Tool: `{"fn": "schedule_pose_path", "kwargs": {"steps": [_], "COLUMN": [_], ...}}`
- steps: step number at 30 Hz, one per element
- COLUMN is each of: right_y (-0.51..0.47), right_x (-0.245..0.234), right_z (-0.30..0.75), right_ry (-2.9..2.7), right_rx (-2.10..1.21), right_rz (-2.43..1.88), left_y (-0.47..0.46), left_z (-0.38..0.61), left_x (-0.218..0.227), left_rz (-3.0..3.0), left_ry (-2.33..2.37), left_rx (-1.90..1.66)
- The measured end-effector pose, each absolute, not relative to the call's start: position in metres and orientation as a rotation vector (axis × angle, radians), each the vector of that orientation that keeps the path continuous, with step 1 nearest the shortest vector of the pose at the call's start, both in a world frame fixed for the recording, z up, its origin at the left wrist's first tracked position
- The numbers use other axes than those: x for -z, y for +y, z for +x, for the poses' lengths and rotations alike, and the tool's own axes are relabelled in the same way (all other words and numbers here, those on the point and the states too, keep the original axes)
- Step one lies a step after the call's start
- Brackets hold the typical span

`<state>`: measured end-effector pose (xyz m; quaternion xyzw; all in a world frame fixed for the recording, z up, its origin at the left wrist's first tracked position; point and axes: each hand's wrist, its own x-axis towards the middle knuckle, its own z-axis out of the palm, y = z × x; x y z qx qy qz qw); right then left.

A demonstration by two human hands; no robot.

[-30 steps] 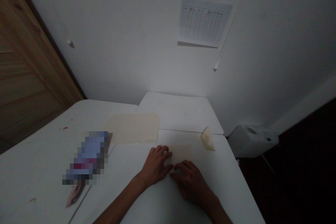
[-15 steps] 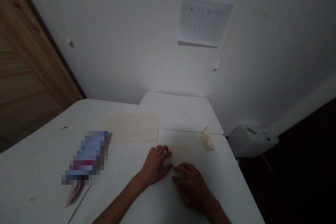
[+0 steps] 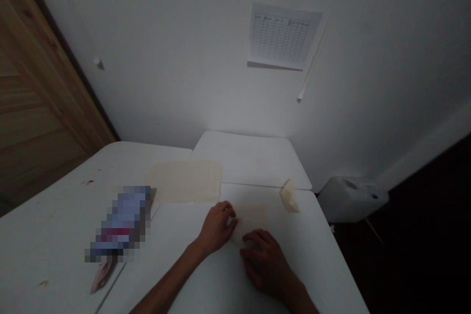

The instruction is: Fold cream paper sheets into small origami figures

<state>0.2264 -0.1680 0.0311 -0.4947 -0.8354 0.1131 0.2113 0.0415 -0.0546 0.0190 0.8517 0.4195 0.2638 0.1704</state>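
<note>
The cream paper sheet [image 3: 253,215] is pinned on the desk [image 3: 206,274] by the flat-open right hand [image 3: 263,262] at 6 o'clock and the half-curled left hand [image 3: 217,225] at 9, grip kinda unclear.

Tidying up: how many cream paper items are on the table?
3: a stack at the back, a sheet under the left hand and right hand, a folded piece farther right. The stack may hide more.

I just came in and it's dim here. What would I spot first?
Two bare hands in the middle of the white table: the left hand and right hand rest on a cream sheet. Behind them lies a stack of cream paper, and a gridded chart hangs on the wall above.
</note>
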Motion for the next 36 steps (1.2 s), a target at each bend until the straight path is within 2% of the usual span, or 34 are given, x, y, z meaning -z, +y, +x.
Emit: {"fn": "schedule_pose_path", "kwargs": {"steps": [9,24,36], "right_y": [-0.167,-0.156,-0.140], "right_x": [-0.029,-0.018,-0.033], "right_z": [0.225,0.224,0.221], "right_ry": [-2.387,-2.164,-2.155], "right_rx": [-0.262,-0.359,-0.505], "right_rz": [-1.353,-1.336,-1.598], "left_y": [-0.056,-0.058,-0.059], "left_z": [0.046,0.045,0.044], "left_x": [-0.016,-0.010,-0.011], "left_rz": [2.425,2.462,2.463], "left_ry": [1.253,1.248,1.241], "left_rx": [-0.762,-0.760,-0.763]}}
